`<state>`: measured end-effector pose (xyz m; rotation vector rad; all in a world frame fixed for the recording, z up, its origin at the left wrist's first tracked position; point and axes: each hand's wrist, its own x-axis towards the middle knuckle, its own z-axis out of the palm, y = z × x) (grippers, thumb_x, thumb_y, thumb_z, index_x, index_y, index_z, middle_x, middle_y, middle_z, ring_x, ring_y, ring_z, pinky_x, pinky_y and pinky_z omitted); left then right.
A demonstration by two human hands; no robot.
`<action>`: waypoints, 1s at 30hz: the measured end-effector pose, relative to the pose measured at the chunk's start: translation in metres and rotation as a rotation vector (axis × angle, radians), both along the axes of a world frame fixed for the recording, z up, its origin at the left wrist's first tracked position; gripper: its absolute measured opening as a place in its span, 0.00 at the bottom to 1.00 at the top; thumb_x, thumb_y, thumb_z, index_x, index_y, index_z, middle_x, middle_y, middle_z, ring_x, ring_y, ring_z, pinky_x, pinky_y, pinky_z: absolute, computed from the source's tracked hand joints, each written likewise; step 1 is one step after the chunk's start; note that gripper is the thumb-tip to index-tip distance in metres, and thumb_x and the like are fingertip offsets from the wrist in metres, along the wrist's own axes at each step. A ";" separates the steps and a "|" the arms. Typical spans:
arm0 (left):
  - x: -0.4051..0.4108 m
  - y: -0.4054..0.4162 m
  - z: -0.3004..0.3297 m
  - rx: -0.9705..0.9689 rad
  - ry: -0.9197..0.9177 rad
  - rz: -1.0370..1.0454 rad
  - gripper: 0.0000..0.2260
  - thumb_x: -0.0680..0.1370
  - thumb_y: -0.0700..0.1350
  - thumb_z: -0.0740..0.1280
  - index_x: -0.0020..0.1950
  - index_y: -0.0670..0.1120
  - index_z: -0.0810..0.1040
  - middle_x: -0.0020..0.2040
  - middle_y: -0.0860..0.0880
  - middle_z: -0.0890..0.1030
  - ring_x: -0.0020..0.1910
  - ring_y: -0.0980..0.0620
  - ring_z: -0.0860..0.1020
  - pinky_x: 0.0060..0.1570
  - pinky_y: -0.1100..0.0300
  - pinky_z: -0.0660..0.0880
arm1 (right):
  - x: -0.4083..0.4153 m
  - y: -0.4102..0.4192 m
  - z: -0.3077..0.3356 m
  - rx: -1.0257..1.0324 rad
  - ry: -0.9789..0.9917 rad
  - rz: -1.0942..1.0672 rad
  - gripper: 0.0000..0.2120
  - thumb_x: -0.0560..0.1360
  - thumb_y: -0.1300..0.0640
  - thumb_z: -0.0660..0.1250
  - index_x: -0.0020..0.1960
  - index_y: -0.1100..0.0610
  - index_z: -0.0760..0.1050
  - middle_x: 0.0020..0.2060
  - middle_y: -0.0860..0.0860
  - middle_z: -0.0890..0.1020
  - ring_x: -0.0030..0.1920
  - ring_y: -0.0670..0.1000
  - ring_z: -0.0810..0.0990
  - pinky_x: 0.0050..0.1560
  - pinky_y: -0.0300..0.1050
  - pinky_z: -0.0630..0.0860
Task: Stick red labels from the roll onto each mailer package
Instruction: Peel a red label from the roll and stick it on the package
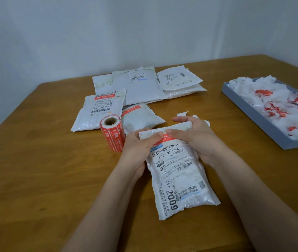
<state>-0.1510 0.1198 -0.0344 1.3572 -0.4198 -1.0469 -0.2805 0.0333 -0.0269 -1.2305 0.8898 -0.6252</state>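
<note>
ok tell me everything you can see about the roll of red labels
The roll of red labels lies on its side on the wooden table, its brown cardboard core facing the camera. White print runs along the glossy red labels. It sits just left of the left hand, whether touching cannot be told, and in front of two white mailers that already carry red labels. The roll overlaps their near edges in view.

Both hands gripped one mailer package (179, 177) at its far end: left hand (139, 148), right hand (195, 137). A red label (164, 140) lay between the thumbs. The label roll (112, 134) stood just beside the left fingers.
</note>
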 end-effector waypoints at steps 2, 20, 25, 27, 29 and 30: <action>0.001 0.000 0.000 -0.002 0.006 -0.004 0.15 0.70 0.37 0.75 0.55 0.37 0.78 0.41 0.41 0.85 0.38 0.44 0.85 0.35 0.55 0.80 | 0.000 -0.002 -0.001 -0.008 -0.002 0.014 0.24 0.65 0.61 0.78 0.58 0.53 0.76 0.48 0.60 0.84 0.45 0.57 0.85 0.46 0.52 0.81; 0.008 0.006 0.003 0.007 0.058 -0.060 0.10 0.72 0.36 0.73 0.52 0.38 0.78 0.40 0.41 0.85 0.38 0.45 0.85 0.36 0.54 0.82 | -0.010 -0.008 0.003 0.021 -0.082 0.172 0.16 0.73 0.67 0.69 0.59 0.57 0.75 0.51 0.59 0.83 0.47 0.54 0.84 0.47 0.46 0.82; 0.009 0.007 0.004 0.008 0.064 -0.071 0.04 0.74 0.35 0.71 0.47 0.40 0.78 0.39 0.42 0.85 0.37 0.46 0.84 0.36 0.55 0.82 | -0.012 -0.010 0.005 0.049 -0.104 0.192 0.14 0.74 0.67 0.68 0.58 0.56 0.75 0.48 0.57 0.83 0.46 0.53 0.84 0.47 0.45 0.82; 0.009 0.006 0.004 0.001 0.085 -0.070 0.04 0.74 0.34 0.70 0.46 0.40 0.77 0.39 0.41 0.85 0.37 0.46 0.84 0.39 0.53 0.82 | -0.013 -0.011 0.004 0.060 -0.112 0.202 0.15 0.74 0.68 0.67 0.58 0.56 0.75 0.48 0.57 0.84 0.47 0.53 0.84 0.49 0.47 0.82; 0.010 0.006 0.004 -0.002 0.101 -0.066 0.05 0.74 0.33 0.70 0.47 0.39 0.76 0.39 0.41 0.85 0.37 0.46 0.84 0.39 0.53 0.82 | -0.014 -0.011 0.005 0.066 -0.113 0.213 0.15 0.74 0.68 0.67 0.58 0.55 0.75 0.49 0.58 0.84 0.48 0.54 0.83 0.49 0.47 0.81; 0.011 0.006 0.004 -0.003 0.105 -0.063 0.05 0.74 0.33 0.70 0.48 0.39 0.76 0.39 0.41 0.85 0.37 0.45 0.84 0.39 0.52 0.82 | -0.014 -0.012 0.005 0.068 -0.115 0.218 0.15 0.74 0.68 0.66 0.58 0.55 0.75 0.48 0.58 0.84 0.47 0.54 0.84 0.48 0.47 0.81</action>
